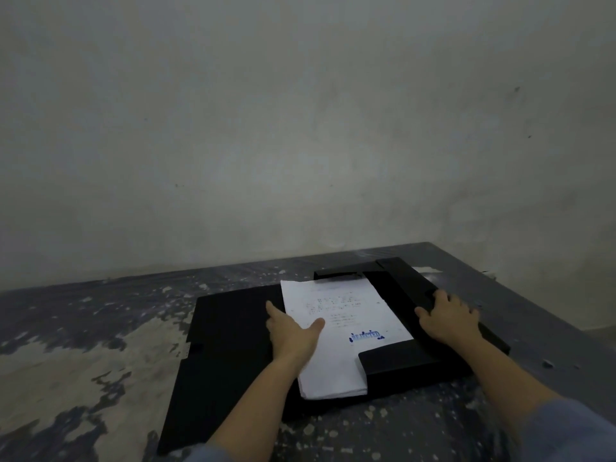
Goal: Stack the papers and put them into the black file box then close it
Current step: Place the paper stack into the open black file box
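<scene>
A black file box (230, 331) lies unfolded flat on the table, its cover spread out to the left. A stack of white papers (343, 315) with a blue stamp rests on its middle panel, tucked under a far flap and a near flap (396, 360). My left hand (293, 331) lies flat on the left edge of the papers, fingers spread. My right hand (446, 316) rests over the box's right side flap (410, 288), fingers curled on its edge.
The table (83, 345) is dark with worn, pale patches. A plain grey wall (300, 128) stands close behind it. The table's right edge runs diagonally near the box's right side.
</scene>
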